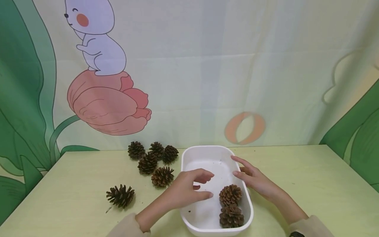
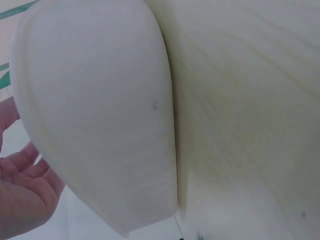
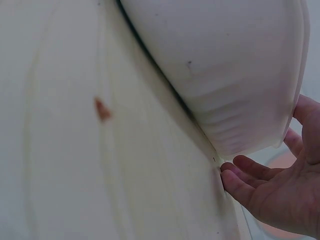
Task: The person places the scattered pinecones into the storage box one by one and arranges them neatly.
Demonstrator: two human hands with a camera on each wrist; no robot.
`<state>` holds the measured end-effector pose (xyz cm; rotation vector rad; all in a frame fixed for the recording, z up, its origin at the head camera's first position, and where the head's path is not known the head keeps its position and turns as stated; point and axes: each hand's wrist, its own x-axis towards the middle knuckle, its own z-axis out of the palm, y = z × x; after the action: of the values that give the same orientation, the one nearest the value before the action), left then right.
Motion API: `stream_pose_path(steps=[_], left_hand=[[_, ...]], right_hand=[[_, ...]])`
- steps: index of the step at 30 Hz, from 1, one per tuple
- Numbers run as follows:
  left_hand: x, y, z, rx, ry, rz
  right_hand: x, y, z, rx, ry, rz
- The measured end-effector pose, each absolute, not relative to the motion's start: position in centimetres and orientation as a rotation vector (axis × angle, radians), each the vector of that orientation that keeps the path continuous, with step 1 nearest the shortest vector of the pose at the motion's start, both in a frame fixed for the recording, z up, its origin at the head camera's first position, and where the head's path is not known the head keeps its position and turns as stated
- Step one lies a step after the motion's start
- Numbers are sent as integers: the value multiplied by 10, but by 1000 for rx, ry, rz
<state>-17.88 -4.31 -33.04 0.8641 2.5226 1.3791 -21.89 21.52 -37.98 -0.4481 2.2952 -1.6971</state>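
A white plastic tub (image 1: 217,222) stands at the front middle of the table. Inside it, two brown pine cones, one (image 1: 230,195) behind the other (image 1: 232,216), lie along the right wall. Over the tub's left side hovers my left hand (image 1: 192,187), thumb and fingers spread apart with nothing between them; the left wrist view shows this hand (image 2: 27,187) partly behind the tub's wall. My right hand (image 1: 257,179) touches the tub's right rim with its thumb and index finger. The right wrist view has the other fingers (image 3: 245,185) extended outside the wall.
Several pine cones (image 1: 148,163) cluster at the back left of the table (image 1: 74,184). A single pine cone (image 1: 120,196) lies apart, nearer the front left. Behind the table hangs a printed curtain (image 1: 183,82). Small dark crumbs dot the tub floor.
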Motion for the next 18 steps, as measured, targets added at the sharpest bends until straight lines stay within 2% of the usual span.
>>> stream_pose_path(steps=[18], left_hand=[[-165,-84,-314,790,2536,1515]], right_hand=[[-219,216,-379,-449,2287,-1703]])
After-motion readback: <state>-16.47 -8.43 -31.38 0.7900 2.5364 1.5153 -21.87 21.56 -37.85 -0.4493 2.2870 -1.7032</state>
